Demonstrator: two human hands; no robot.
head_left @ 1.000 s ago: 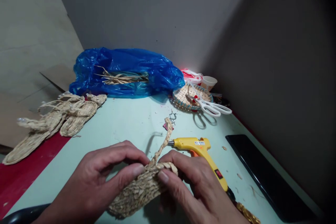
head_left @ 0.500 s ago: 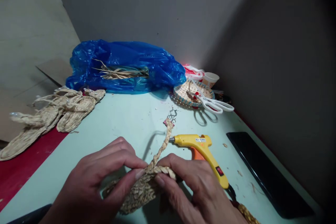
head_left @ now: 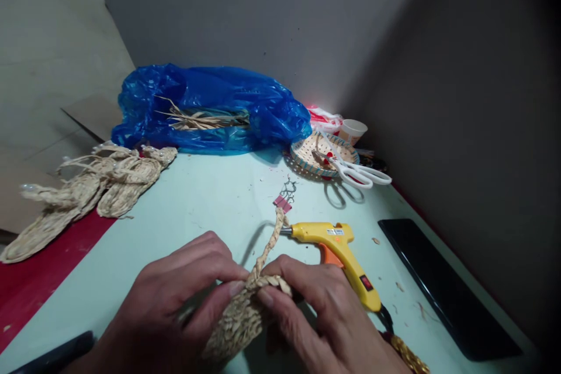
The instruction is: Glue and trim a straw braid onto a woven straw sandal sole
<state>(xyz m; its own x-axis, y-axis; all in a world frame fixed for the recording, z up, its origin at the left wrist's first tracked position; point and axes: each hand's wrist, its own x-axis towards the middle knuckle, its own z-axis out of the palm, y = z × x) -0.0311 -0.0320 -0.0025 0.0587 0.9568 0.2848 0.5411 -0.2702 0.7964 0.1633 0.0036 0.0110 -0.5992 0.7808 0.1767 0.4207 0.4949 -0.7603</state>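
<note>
Both hands grip a piece of braided straw (head_left: 239, 322), coiled into a flat woven shape. My left hand (head_left: 188, 292) pinches its upper edge between thumb and forefinger, close to where a loose straw braid (head_left: 272, 241) rises from the piece. On the right of that braid, my right hand (head_left: 318, 310) is closed on the same edge, thumb in front and fingers behind. The braid points away from me, its tip near a pink binder clip (head_left: 283, 204). A yellow glue gun (head_left: 337, 245) lies just beyond my right hand, its nozzle beside the braid.
At the back lies a blue plastic bag (head_left: 210, 90) holding straw strands (head_left: 205, 120). A round basket (head_left: 302, 155) carries white-handled scissors (head_left: 357, 174), near a paper cup (head_left: 352, 130). Woven straw slippers (head_left: 87, 187) rest at left. A black tray-like slab (head_left: 442, 286) lies right.
The woven straw piece has tilted slightly in my hands, and its braid tip has come down a little, showing more of the pink clip. Both hands keep their grip.
</note>
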